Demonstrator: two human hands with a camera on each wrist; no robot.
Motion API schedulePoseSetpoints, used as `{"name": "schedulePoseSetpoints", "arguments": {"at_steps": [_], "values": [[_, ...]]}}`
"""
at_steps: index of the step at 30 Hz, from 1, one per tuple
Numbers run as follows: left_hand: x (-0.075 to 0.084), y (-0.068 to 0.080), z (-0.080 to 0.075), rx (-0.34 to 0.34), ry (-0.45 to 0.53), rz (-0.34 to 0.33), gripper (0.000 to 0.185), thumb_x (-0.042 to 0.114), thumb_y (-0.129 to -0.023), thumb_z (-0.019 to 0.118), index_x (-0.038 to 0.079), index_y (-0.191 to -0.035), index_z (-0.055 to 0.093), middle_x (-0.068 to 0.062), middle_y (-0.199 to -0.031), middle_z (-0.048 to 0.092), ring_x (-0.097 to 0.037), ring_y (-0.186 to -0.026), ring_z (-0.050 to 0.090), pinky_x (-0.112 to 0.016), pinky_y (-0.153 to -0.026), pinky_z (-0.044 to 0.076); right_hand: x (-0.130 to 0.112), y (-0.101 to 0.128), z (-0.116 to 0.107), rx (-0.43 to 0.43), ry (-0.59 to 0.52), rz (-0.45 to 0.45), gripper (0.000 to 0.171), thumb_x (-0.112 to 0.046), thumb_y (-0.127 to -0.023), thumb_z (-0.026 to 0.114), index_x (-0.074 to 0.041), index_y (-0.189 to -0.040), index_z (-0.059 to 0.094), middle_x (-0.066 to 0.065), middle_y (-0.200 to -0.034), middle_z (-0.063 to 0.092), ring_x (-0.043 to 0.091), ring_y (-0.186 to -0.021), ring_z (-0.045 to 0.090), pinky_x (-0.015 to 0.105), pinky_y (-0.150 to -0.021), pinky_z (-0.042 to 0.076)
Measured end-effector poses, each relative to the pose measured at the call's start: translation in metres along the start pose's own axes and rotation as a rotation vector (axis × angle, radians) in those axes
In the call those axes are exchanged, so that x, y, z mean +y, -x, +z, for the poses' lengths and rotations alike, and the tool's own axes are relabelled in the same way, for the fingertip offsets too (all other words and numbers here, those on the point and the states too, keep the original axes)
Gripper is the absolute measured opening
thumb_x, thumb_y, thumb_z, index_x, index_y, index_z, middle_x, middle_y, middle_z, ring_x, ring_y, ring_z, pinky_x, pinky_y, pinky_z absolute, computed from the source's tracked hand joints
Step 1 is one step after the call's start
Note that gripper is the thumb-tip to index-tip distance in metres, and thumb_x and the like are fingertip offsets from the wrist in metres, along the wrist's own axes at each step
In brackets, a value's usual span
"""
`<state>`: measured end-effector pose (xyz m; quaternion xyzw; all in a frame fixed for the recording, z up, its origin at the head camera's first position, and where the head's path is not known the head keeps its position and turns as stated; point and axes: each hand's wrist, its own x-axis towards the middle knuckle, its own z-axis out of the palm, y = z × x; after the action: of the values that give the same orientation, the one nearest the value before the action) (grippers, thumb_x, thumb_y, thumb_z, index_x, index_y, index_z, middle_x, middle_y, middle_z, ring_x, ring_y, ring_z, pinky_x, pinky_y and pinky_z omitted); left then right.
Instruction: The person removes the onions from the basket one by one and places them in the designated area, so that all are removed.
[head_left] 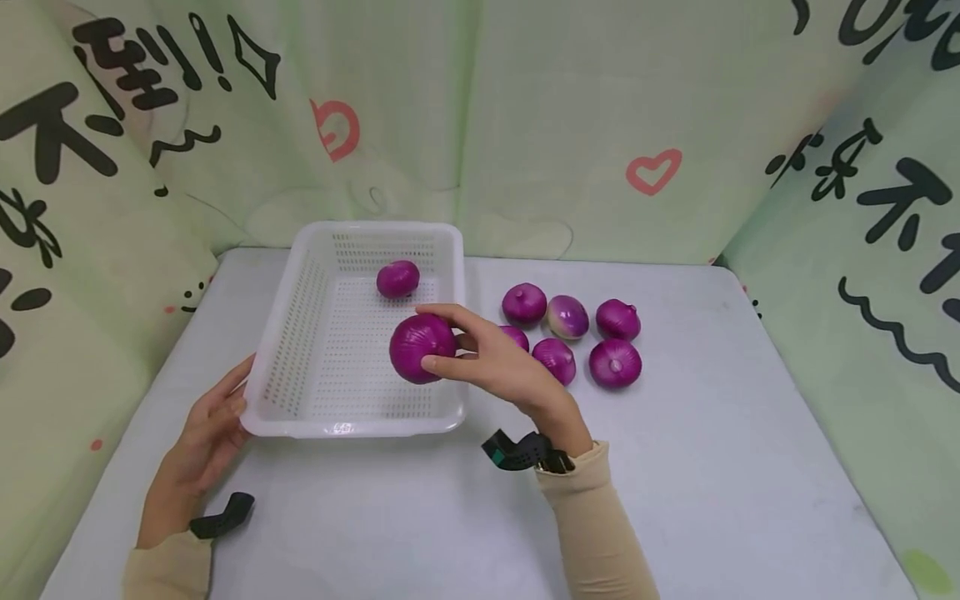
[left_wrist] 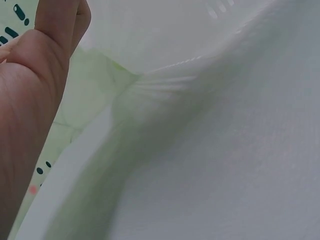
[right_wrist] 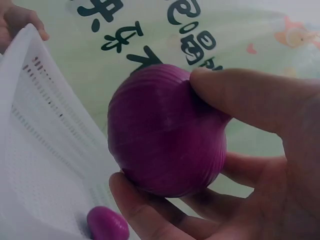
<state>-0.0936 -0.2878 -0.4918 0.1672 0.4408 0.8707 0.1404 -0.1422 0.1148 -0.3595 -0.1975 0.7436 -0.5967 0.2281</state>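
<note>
My right hand (head_left: pixel 491 358) holds a purple onion (head_left: pixel 422 347) above the right side of a white plastic basket (head_left: pixel 352 428). In the right wrist view, the thumb lies across one side of this onion (right_wrist: pixel 167 132) and the fingers curl round the other. At the basket's front left corner, my left hand (head_left: pixel 213 429) grips the rim. Its wrist view shows the hand (left_wrist: pixel 37 90) beside the blurred white basket wall, with the fingertips out of sight. Another purple onion (head_left: pixel 397 279) lies inside the basket, near the back.
Right of the basket, several purple onions (head_left: pixel 615 363) are grouped on the white table (head_left: pixel 712 467), one partly hidden behind my right hand. One onion (head_left: pixel 567 317) has a pale patch. A green printed curtain (head_left: pixel 540 125) encloses the table at the back and sides.
</note>
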Motion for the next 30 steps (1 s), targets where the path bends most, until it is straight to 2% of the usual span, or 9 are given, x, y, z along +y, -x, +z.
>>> {"name": "schedulePoseSetpoints", "arguments": {"at_steps": [4, 8, 14, 21, 26, 30], "values": [[0.0, 0.0, 0.0, 0.015, -0.045, -0.008, 0.059, -0.004, -0.108, 0.028, 0.016, -0.162, 0.036, -0.001, -0.158, 0.054, -0.013, -0.134, 0.063, -0.026, -0.099, 0.057, 0.009, 0.011, -0.02, 0.005, -0.029, -0.009, 0.056, -0.022, -0.099, 0.072, -0.033, -0.15, 0.052, -0.001, -0.147, 0.057, 0.024, -0.131, 0.063, 0.042, -0.104, 0.056], [-0.001, -0.001, 0.0, 0.037, -0.103, -0.026, 0.058, -0.001, -0.108, 0.032, 0.019, -0.162, 0.036, 0.001, -0.158, 0.054, -0.011, -0.13, 0.065, -0.024, -0.096, 0.058, 0.019, 0.022, -0.038, 0.061, -0.024, 0.006, 0.059, -0.024, -0.098, 0.074, -0.033, -0.151, 0.051, 0.001, -0.149, 0.057, 0.026, -0.135, 0.061, 0.042, -0.103, 0.056], [-0.002, 0.0, -0.001, 0.029, -0.085, -0.017, 0.058, -0.003, -0.108, 0.03, 0.017, -0.162, 0.037, 0.0, -0.155, 0.057, -0.012, -0.125, 0.067, -0.025, -0.093, 0.06, 0.033, 0.04, -0.062, 0.137, 0.007, 0.045, 0.06, -0.027, -0.098, 0.073, -0.035, -0.153, 0.05, -0.003, -0.159, 0.045, 0.029, -0.139, 0.057, 0.044, -0.111, 0.049], [-0.003, 0.0, -0.001, 0.027, -0.072, -0.006, 0.058, -0.003, -0.108, 0.03, 0.016, -0.162, 0.038, -0.001, -0.155, 0.057, -0.012, -0.125, 0.067, -0.025, -0.092, 0.06, 0.046, 0.062, -0.091, 0.219, 0.024, 0.033, 0.057, -0.024, -0.102, 0.068, -0.028, -0.155, 0.049, 0.003, -0.152, 0.052, 0.025, -0.135, 0.059, 0.034, -0.107, 0.051], [-0.003, 0.0, -0.001, 0.001, -0.062, 0.016, 0.059, -0.005, -0.107, 0.025, 0.013, -0.163, 0.035, -0.002, -0.155, 0.056, -0.013, -0.126, 0.067, -0.026, -0.093, 0.06, 0.055, 0.082, -0.111, 0.279, 0.057, 0.051, 0.057, -0.023, -0.103, 0.066, -0.025, -0.157, 0.047, 0.005, -0.153, 0.05, 0.021, -0.133, 0.058, 0.028, -0.101, 0.053], [-0.002, 0.0, -0.001, 0.012, -0.05, 0.01, 0.059, -0.004, -0.107, 0.026, 0.014, -0.162, 0.038, -0.002, -0.154, 0.057, -0.013, -0.125, 0.067, -0.026, -0.092, 0.06, 0.062, 0.098, -0.125, 0.337, 0.061, 0.088, 0.058, -0.024, -0.104, 0.064, -0.024, -0.158, 0.044, 0.007, -0.155, 0.045, 0.019, -0.133, 0.054, 0.022, -0.098, 0.054]]}}
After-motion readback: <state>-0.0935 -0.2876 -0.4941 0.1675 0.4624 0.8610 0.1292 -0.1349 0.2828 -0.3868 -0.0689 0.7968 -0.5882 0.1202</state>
